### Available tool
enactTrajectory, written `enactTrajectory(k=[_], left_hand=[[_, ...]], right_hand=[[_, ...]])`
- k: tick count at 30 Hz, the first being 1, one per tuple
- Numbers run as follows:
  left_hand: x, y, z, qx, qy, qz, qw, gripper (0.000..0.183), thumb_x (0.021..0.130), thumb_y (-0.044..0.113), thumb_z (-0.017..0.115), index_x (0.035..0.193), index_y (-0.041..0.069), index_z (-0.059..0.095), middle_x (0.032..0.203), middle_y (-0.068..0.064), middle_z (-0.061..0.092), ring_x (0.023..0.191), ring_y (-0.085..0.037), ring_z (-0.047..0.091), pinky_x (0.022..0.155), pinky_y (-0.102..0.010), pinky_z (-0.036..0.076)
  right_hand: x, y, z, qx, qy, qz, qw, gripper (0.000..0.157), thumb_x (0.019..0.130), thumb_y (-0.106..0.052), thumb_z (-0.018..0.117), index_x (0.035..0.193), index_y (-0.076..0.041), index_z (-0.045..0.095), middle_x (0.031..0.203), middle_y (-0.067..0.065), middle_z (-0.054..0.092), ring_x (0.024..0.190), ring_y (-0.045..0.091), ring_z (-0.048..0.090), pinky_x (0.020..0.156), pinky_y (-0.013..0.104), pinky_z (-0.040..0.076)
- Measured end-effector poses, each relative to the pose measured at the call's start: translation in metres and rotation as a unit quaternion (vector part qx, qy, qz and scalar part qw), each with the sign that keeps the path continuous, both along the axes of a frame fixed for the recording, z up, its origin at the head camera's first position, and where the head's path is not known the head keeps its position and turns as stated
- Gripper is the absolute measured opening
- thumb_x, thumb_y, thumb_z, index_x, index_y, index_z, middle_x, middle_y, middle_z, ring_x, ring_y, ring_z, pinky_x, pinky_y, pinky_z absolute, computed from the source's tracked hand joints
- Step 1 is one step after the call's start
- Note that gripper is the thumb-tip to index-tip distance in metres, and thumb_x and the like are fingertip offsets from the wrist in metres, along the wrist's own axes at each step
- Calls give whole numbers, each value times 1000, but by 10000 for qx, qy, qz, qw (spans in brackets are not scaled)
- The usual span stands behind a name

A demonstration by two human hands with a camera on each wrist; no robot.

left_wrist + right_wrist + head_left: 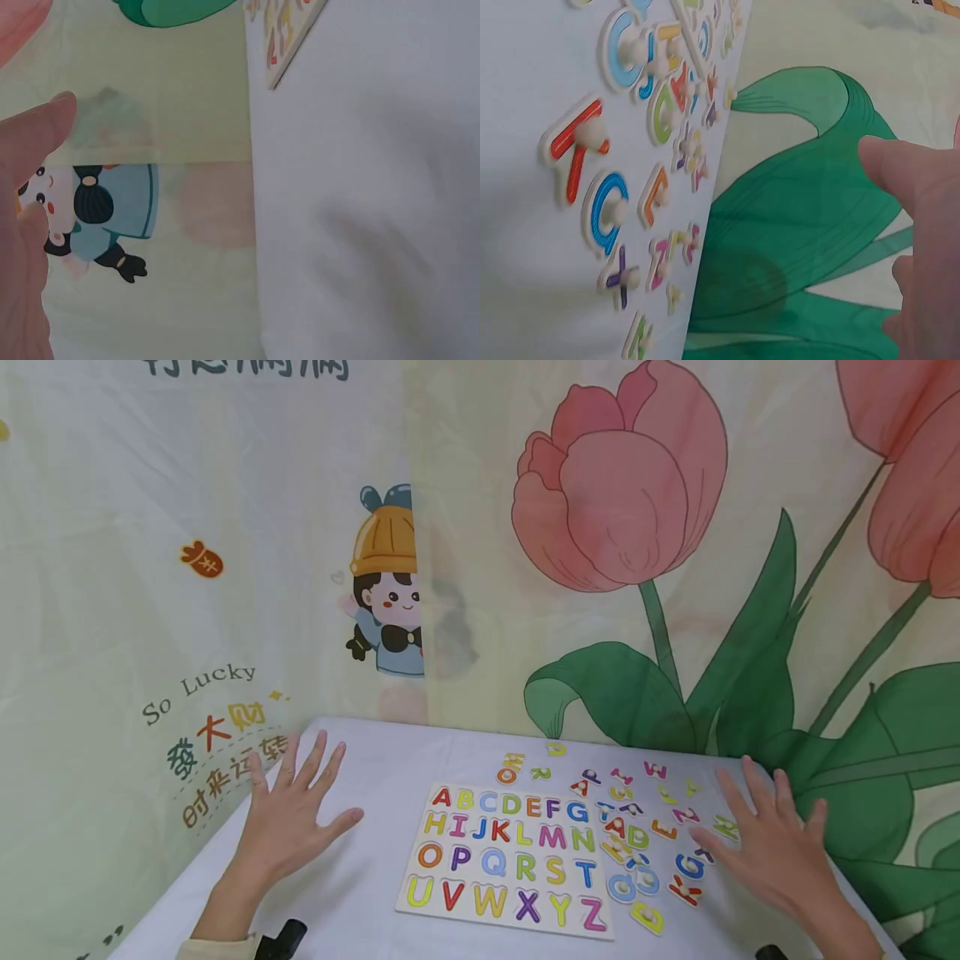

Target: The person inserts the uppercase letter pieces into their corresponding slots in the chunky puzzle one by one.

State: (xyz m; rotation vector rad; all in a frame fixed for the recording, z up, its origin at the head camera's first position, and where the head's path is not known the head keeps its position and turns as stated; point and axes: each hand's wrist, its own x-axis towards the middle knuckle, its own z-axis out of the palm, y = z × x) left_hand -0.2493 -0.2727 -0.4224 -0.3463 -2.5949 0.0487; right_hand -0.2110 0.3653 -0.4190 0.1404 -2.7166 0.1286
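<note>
My left hand (288, 822) is raised over the left side of the table with its fingers spread, holding nothing. On the right, my right hand (780, 847) hovers with spread fingers beside the loose letter pieces. Between them lies a white alphabet puzzle board (411, 902) with coloured letters A to Z in rows. Several knobbed letter pieces are scattered to its right and behind it, among them a red K (684, 890), a blue G (690, 866) and an orange E (664, 828). The right wrist view shows the red K (577, 146) close, with its round knob upward.
A white cloth (360, 893) covers the table. Behind it hangs a curtain printed with a pink tulip (622, 485), green leaves and a cartoon child (393, 610). A black strap piece (285, 939) shows at the left wrist.
</note>
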Motion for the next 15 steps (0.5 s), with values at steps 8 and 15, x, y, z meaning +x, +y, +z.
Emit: enactTrajectory(k=[8,15], left_hand=[[8,18,-11,912,-691,-275,9930,100,96,74,57,172,20,20,179,-10,10,164,-42,-3,119,-73,-20],[16,39,-28,1972,-1204,-731,9702,98,96,67,65,171,19,24,178,-12,17,163,-44,7,122,-77,1]], right_hand=[[-26,-38,6,-226,69,338,9991,101,93,-64,68,170,-14,24,171,31,21,153,62,14,107,93,3],[-49,-71,10,-433,-54,673,9968,93,93,-56,74,165,-11,37,167,31,31,150,61,27,108,90,15]])
